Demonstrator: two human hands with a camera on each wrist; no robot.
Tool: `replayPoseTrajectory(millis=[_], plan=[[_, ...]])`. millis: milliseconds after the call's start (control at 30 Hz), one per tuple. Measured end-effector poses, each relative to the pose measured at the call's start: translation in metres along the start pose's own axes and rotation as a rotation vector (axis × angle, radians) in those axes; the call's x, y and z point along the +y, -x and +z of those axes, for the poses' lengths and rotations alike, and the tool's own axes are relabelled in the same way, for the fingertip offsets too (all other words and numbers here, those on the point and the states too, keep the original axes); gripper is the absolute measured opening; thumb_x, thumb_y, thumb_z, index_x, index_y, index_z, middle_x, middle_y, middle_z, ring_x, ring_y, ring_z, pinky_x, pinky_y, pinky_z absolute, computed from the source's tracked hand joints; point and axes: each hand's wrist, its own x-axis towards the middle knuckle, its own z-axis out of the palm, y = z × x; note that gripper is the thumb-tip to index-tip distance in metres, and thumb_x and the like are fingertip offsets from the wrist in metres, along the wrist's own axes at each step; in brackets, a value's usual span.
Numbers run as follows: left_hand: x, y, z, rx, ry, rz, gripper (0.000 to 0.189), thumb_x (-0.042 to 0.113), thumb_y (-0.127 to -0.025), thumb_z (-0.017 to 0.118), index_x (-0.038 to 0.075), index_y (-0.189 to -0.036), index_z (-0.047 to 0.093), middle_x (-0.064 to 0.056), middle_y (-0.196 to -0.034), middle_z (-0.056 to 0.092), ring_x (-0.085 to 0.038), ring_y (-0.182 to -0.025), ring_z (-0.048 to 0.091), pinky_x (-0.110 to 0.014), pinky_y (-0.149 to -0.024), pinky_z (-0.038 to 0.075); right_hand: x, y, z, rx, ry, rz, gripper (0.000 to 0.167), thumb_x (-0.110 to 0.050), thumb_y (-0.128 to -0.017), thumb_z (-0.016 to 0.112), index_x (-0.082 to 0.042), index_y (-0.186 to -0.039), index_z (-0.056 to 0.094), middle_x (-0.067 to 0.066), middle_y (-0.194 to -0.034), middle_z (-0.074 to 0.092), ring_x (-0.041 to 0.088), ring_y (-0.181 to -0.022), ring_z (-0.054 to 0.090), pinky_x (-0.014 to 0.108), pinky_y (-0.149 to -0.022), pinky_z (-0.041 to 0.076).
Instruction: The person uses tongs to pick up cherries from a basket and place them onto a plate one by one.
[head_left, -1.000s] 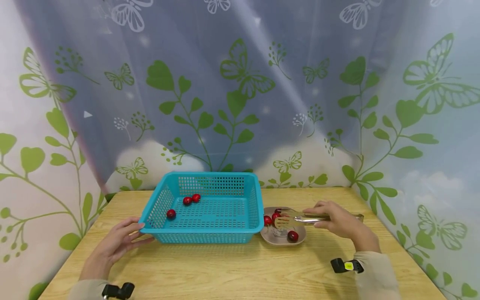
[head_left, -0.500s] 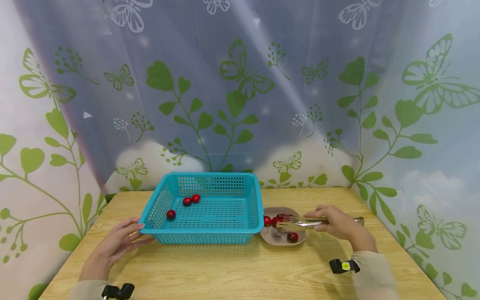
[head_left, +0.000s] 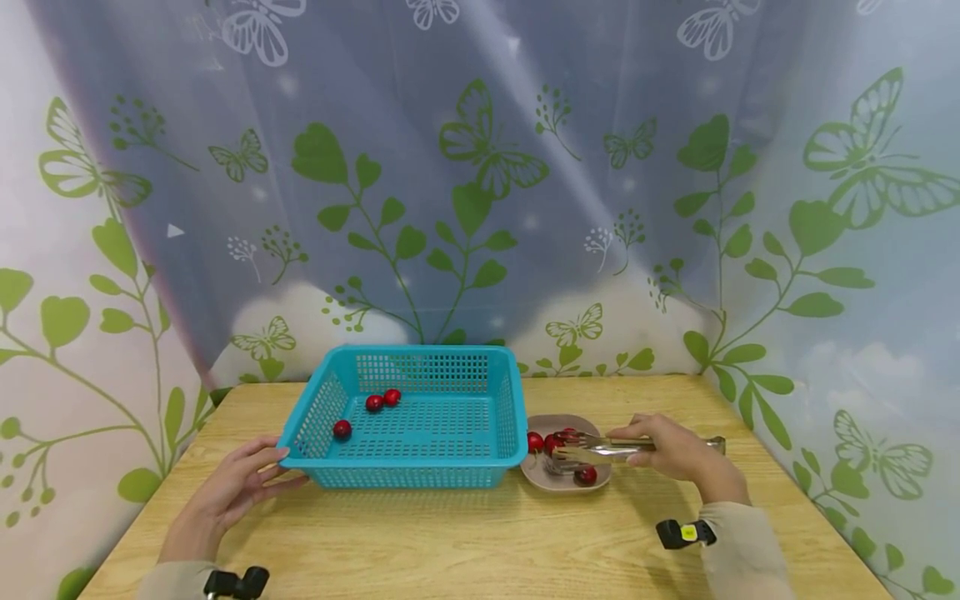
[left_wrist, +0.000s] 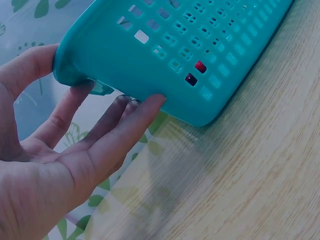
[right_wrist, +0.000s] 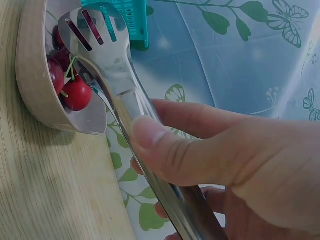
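Note:
At the front left corner of the blue plastic basket (head_left: 405,462), my left hand (head_left: 225,492) holds the rim with fingertips over and under its edge and the thumb against the outer wall. My right hand (head_left: 678,450) grips metal tongs (right_wrist: 125,92), thumb on one arm and fingers behind the other. The slotted tips reach into a small beige dish (right_wrist: 30,85) holding several red cherries (right_wrist: 77,95). Red shows through the slots; whether a cherry is pinched, I cannot tell. One cherry (head_left: 585,475) lies near the dish's front right.
Three cherries (head_left: 374,402) lie in the left part of the basket. The dish sits close against the basket's right side on the wooden table (head_left: 450,542). Behind stands a curtain (head_left: 480,250) printed with leaves and butterflies.
The tongs' tips have drawn closer together over the cherries, and my right hand has shifted slightly left and toward me. The left hand and basket stay put.

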Motion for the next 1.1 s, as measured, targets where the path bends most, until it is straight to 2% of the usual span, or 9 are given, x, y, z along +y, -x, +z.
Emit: replayPoseTrajectory(millis=[67,133,267,433,467,533,567,667,1100], plan=[[-0.0001,-0.0001,0.0005,0.008,0.006,0.0,0.031,0.005,-0.108,0.047,0.021,-0.104,0.073,0.007,-0.117,0.067,-0.014,-0.108,0.071,-0.049,-0.105,0.062,0.001,-0.0008,0.001,0.004,0.007,0.001,0.044,-0.012,-0.092,0.074,-0.004,-0.135,0.067,0.018,-0.121,0.069,0.021,-0.1,0.065,0.028,-0.077,0.058],[-0.0001,0.0001,0.0009,0.013,0.01,-0.001,0.031,0.005,-0.108,0.047,0.021,-0.104,0.073,0.007,-0.117,0.067,-0.014,-0.108,0.071,-0.049,-0.105,0.062,0.0018,-0.0016,0.002,0.008,0.007,0.0,0.044,-0.011,-0.092,0.074,-0.004,-0.135,0.068,0.017,-0.12,0.069,0.018,-0.098,0.064,0.026,-0.076,0.057],[0.0005,0.0009,0.0013,0.012,0.01,-0.001,0.03,0.005,-0.108,0.048,0.021,-0.105,0.073,0.007,-0.117,0.067,-0.014,-0.108,0.071,-0.049,-0.105,0.062,0.0016,-0.0024,0.0023,0.007,0.006,-0.011,0.044,-0.009,-0.092,0.074,-0.003,-0.135,0.067,0.014,-0.113,0.069,0.008,-0.085,0.056,0.022,-0.07,0.052],[0.0008,0.0007,0.0012,-0.007,0.019,0.009,0.031,0.004,-0.108,0.047,0.021,-0.106,0.073,0.006,-0.118,0.068,-0.014,-0.109,0.071,-0.049,-0.104,0.062,0.0004,-0.002,0.0018,0.022,0.022,-0.008,0.043,-0.009,-0.091,0.074,-0.004,-0.134,0.068,0.02,-0.12,0.07,0.023,-0.097,0.065,0.033,-0.077,0.06],[0.0008,0.0007,0.0011,-0.011,0.02,0.01,0.031,0.004,-0.108,0.047,0.021,-0.106,0.073,0.006,-0.118,0.068,-0.014,-0.109,0.071,-0.049,-0.104,0.063,0.0005,-0.0021,0.0016,0.022,0.024,-0.009,0.043,-0.009,-0.091,0.074,-0.004,-0.134,0.068,0.019,-0.119,0.07,0.023,-0.097,0.066,0.033,-0.077,0.06],[0.0006,0.0004,0.0008,-0.017,0.02,0.011,0.031,0.004,-0.108,0.046,0.021,-0.106,0.073,0.006,-0.118,0.069,-0.014,-0.109,0.071,-0.049,-0.104,0.063,0.0008,-0.0024,0.0016,0.024,0.031,-0.015,0.043,-0.009,-0.091,0.074,-0.004,-0.134,0.068,0.018,-0.117,0.07,0.018,-0.094,0.065,0.03,-0.076,0.059],[0.0004,0.0002,0.0007,-0.02,0.021,0.011,0.032,0.004,-0.109,0.046,0.021,-0.106,0.073,0.006,-0.117,0.069,-0.014,-0.109,0.071,-0.049,-0.104,0.063,0.0008,-0.0027,0.0014,0.022,0.027,-0.013,0.043,-0.009,-0.092,0.074,-0.004,-0.134,0.068,0.015,-0.114,0.07,0.011,-0.089,0.061,0.025,-0.072,0.055],[0.0001,-0.0003,0.0003,-0.024,0.023,0.012,0.032,0.004,-0.109,0.046,0.02,-0.106,0.073,0.006,-0.117,0.069,-0.014,-0.109,0.071,-0.049,-0.104,0.063,0.0008,-0.003,0.0016,0.021,0.029,-0.024,0.043,-0.009,-0.092,0.074,-0.003,-0.134,0.068,0.011,-0.109,0.069,0.003,-0.081,0.053,0.02,-0.068,0.051],[0.0005,0.0007,0.002,-0.004,0.021,0.009,0.031,0.004,-0.108,0.047,0.02,-0.106,0.073,0.006,-0.118,0.068,-0.015,-0.109,0.071,-0.05,-0.105,0.062,-0.0021,-0.0015,0.0016,0.026,0.05,-0.002,0.043,-0.009,-0.091,0.074,-0.006,-0.134,0.069,0.008,-0.105,0.068,0.004,-0.078,0.05,0.021,-0.067,0.049]])
